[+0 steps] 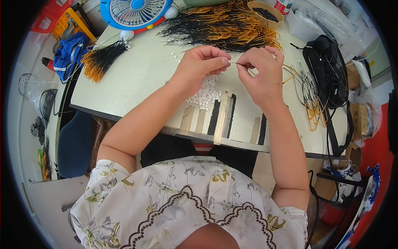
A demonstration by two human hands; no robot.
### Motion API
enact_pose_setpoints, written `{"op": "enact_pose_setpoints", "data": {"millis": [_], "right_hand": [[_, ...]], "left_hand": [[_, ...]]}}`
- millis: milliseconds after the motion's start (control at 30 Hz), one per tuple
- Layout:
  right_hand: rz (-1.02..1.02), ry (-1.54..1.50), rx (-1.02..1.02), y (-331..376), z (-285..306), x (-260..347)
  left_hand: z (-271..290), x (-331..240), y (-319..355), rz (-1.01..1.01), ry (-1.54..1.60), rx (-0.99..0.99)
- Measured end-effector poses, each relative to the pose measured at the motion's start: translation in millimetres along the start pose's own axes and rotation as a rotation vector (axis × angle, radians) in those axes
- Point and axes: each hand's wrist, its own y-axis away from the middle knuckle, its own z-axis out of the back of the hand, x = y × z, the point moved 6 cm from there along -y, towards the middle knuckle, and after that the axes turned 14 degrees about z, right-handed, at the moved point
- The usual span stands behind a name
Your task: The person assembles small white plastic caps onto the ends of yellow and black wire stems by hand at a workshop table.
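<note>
Both forearms reach forward over the worktop (137, 79). The left hand (199, 66) is curled, pinching what seems a small white piece; the right hand (261, 72) pinches a thin wire (240, 64) between them, above the white pieces (205, 95).

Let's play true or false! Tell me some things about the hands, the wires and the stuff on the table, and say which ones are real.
1. The right hand pinches a thin wire. True.
2. The left hand lies flat on the table. False: it is raised, fingertips meeting the right hand's at the wire.
3. A pile of small white pieces sits below the hands. True.
4. The fan at the table's far edge is green. False: it is blue and white.
5. A big heap of black and orange wires lies beyond the hands. True.
</note>
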Motion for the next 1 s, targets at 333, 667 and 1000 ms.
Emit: {"op": "enact_pose_setpoints", "data": {"millis": [333,667,1000], "right_hand": [[0.119,0.096,-0.025,-3,3,8],[-0.332,-0.535,-0.041,11,-12,-20],[-0.567,-0.622,0.034,19,-14,-29]], "left_hand": [[-3,4,0,0.123,0.065,0.086],[1,-11,2,-0.132,-0.121,-0.038],[-4,-13,7,-0.165,-0.165,-0.014]]}}
